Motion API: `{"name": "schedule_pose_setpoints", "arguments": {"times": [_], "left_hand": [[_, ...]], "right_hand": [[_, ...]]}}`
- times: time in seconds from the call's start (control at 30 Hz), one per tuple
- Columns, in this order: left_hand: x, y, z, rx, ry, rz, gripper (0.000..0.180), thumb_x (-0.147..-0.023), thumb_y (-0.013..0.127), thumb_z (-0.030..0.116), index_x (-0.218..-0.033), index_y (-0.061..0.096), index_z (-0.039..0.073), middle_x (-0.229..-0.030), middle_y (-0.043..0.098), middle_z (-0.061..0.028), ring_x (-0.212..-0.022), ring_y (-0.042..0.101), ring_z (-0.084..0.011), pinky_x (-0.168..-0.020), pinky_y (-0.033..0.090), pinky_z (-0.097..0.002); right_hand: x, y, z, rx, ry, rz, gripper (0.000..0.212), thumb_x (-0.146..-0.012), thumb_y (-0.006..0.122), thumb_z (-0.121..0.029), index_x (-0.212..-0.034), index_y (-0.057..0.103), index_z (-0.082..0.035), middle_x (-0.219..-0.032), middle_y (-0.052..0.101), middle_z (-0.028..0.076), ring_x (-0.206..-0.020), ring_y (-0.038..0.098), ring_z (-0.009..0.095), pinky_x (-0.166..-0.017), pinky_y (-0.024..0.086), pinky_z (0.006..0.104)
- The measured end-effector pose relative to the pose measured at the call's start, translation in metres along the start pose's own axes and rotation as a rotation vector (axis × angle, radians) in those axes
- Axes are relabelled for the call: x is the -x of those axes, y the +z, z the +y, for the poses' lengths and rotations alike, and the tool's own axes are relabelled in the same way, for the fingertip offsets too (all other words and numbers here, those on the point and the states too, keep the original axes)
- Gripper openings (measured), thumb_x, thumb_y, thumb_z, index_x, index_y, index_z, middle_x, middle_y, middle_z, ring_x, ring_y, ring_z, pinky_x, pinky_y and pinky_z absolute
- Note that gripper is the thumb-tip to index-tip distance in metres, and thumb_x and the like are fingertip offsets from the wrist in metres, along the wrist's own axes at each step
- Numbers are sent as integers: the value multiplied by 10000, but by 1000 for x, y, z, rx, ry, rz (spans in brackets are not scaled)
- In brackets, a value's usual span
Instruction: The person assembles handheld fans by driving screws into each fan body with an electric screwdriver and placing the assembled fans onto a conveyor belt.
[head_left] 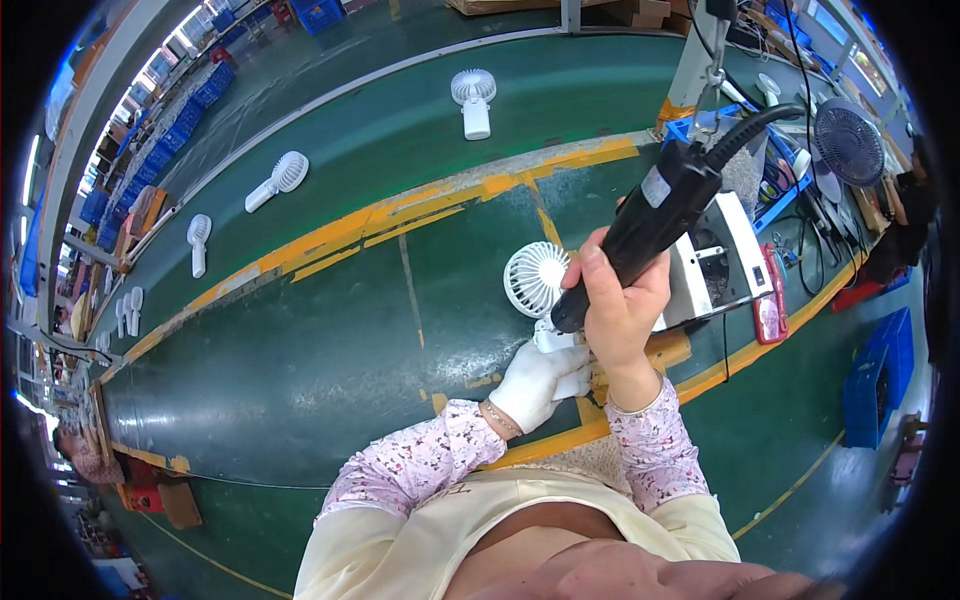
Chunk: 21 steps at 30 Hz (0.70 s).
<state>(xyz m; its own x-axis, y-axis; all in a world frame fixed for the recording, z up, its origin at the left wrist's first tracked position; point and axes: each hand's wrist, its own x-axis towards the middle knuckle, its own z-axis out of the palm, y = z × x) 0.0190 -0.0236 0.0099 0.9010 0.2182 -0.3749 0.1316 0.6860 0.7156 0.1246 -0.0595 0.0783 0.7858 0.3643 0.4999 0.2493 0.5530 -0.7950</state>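
Note:
My left hand (540, 385), in a white glove, is closed around the handle of a small white handheld fan (537, 280) on the green bench. The fan's round caged head points away from me. My bare right hand (625, 305) grips a black electric screwdriver (660, 205), whose cable runs up to the right. The tool slants down to the left, its lower end at the fan's neck just above my left hand. Its tip is hidden, so I cannot tell whether it touches a screw.
Several white handheld fans, one at the top middle (474, 100), lie on the green belt (380, 110) beyond the yellow-taped edge. At right stand a white box-shaped device (715, 265), a red tool (770, 310), a dark round fan (848, 142) and cables. A blue crate (880, 380) sits on the floor.

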Motion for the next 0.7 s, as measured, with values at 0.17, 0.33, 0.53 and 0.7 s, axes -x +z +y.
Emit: {"name": "schedule_pose_setpoints", "arguments": {"times": [0.17, 0.33, 0.53, 0.7], "left_hand": [[1, 5, 0, 126, -81, 52, 163, -862, 603, 67, -1016, 563, 34, -879, 610, -64, -726, 605, -175, -642, 483, -316], [-1, 8, -1, 163, -69, 48, 172, -853, 610, 66, -1015, 562, 33, -855, 598, -45, -697, 585, -143, -603, 477, -282], [-2, 8, -2, 163, -57, 54, 173, -852, 607, 54, -1018, 559, 36, -860, 598, -44, -695, 588, -146, -601, 476, -284], [-2, -1, -7, 160, -76, 78, 189, -841, 616, 51, -1019, 555, 34, -863, 599, -50, -711, 608, -168, -602, 482, -299]], "right_hand": [[-2, -1, -1, -17, -21, -13, 415, -890, 569, -30, -1259, 386, 19, -867, 576, 85, -640, 574, 133, -597, 485, 258], [1, -3, 4, 28, -19, -67, 422, -894, 575, -42, -1262, 376, 16, -879, 577, 87, -648, 572, 131, -617, 479, 254], [3, -3, 11, 58, 0, -26, 355, -856, 644, -65, -1127, 427, 7, -842, 595, 64, -667, 576, 109, -626, 480, 245], [14, 1, 22, 82, -7, -6, 318, -809, 709, -92, -1016, 491, 11, -784, 638, 41, -662, 598, 96, -632, 492, 249]]}}
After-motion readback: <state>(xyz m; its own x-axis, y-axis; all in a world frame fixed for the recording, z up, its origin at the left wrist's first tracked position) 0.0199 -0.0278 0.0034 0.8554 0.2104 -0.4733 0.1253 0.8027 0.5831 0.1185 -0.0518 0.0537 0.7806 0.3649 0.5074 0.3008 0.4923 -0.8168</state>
